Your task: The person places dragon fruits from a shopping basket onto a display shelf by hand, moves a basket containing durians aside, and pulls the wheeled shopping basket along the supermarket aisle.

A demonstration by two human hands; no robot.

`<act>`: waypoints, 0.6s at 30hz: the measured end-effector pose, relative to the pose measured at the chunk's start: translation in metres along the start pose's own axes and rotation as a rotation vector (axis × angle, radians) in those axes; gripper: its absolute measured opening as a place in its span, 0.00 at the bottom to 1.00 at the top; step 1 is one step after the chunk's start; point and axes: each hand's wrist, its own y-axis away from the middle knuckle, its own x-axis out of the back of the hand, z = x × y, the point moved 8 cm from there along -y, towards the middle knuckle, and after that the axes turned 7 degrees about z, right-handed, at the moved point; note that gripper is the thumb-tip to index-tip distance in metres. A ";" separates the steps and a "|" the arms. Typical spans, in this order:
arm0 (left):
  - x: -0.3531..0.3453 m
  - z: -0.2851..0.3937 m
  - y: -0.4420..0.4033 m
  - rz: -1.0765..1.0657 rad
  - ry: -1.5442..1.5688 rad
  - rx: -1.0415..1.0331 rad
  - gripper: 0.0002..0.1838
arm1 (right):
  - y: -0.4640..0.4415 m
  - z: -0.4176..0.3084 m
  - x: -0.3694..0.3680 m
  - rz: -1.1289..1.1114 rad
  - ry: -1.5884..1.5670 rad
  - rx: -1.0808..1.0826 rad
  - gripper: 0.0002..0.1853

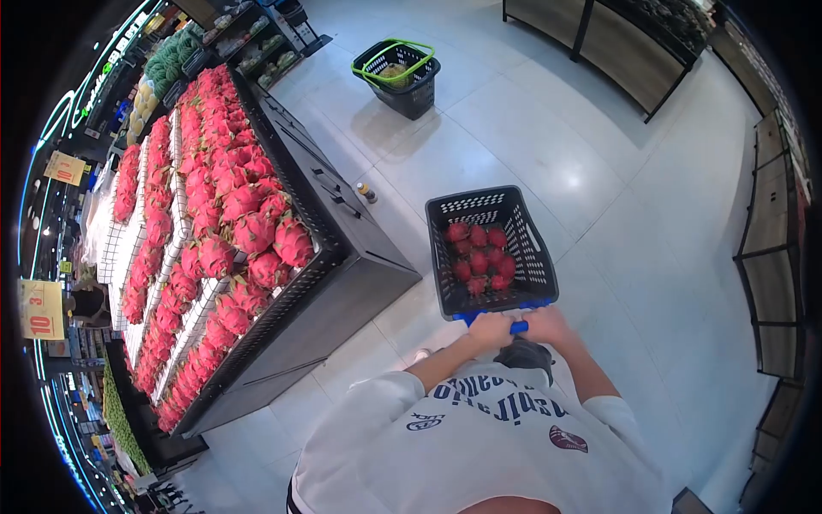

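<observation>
at the lower centre of the head view, both forearms (443,361) angle inward from a white shirt (479,458) printed with "luck"; the left hand (491,330) and right hand (549,327) sit side by side, grasping the blue handle (519,327) of a black basket (439,257) of red fruit (479,254), just beyond them; at far left, a yellow price sign (41,310) reads "10" and "3".
</observation>
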 end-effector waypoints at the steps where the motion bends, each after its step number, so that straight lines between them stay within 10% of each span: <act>1: 0.005 -0.002 -0.019 0.048 -0.014 0.023 0.17 | -0.013 0.014 0.007 -0.018 0.002 0.022 0.17; 18: 0.187 -0.105 -0.220 0.289 -0.237 0.172 0.16 | -0.277 0.096 0.123 0.012 -0.040 0.168 0.16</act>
